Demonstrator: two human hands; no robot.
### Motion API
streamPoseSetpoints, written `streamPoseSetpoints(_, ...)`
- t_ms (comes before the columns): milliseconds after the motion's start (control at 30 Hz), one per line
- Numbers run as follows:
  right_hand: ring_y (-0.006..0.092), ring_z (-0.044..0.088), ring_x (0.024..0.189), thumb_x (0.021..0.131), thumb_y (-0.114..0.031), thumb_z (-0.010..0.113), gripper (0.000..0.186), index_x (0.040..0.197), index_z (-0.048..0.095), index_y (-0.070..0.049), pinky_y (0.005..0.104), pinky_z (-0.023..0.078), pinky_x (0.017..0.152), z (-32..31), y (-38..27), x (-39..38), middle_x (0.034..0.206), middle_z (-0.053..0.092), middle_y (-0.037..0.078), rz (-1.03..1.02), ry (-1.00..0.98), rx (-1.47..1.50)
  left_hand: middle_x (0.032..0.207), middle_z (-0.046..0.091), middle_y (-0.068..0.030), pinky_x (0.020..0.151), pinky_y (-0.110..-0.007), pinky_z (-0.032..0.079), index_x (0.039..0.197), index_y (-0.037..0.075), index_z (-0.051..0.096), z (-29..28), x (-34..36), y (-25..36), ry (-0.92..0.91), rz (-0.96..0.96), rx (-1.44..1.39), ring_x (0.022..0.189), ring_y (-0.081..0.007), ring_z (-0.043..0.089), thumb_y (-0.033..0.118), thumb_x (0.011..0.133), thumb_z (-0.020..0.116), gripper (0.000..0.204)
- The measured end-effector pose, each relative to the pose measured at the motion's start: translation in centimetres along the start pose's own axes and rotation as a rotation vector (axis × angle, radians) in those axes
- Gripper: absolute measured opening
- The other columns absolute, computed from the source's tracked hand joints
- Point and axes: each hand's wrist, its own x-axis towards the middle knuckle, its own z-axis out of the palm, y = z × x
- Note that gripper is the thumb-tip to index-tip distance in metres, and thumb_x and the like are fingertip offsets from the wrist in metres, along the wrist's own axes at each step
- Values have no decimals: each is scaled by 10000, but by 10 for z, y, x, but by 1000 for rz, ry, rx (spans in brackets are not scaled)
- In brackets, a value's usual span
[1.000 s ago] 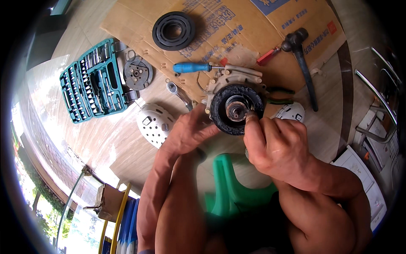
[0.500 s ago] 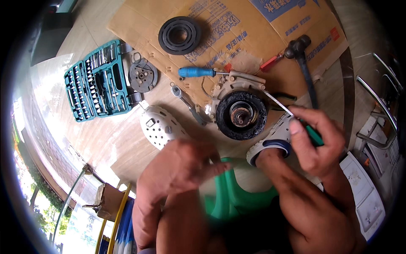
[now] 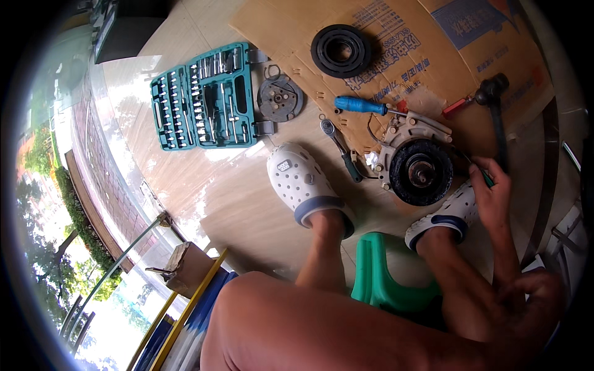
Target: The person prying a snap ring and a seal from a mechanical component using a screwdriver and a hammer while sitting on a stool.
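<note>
My right hand (image 3: 493,193) grips a green-handled screwdriver (image 3: 487,180) beside the grey cast housing (image 3: 402,127). On that housing sits a black ring (image 3: 405,188) around a rusty centre shaft. A blue screwdriver (image 3: 359,104) lies against the housing's top edge, and a ratchet (image 3: 337,145) lies to its left. A black hammer (image 3: 498,114) and a red-handled tool (image 3: 458,106) are at the upper right. My left hand (image 3: 532,290) is low at the right, fingers curled against my right arm or leg; what they hold, if anything, is unclear.
The cardboard sheet (image 3: 291,31) holds a black pulley (image 3: 340,51). Left of it lie an open teal socket case (image 3: 221,99) and a round metal plate (image 3: 279,102). My white clogs (image 3: 297,179) flank a green stool (image 3: 371,272). A cardboard box (image 3: 189,269) sits at lower left.
My left hand has left the housing and crossed to the lower right. My right hand has pulled away from the ring with a screwdriver. The view has shifted, moving the scene rightward.
</note>
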Motion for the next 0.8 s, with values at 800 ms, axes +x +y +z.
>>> streamPoseSetpoints(800, 202, 743, 767, 968, -129, 687, 225, 1136, 706, 20, 343, 551, 704, -23, -17, 23, 855, 740, 188, -63, 55, -148, 748, 703, -96, 537, -332, 553, 1028, 31, 752, -41, -23, -23, 483, -822, 428, 720, -224, 735, 201, 903, 751, 211)
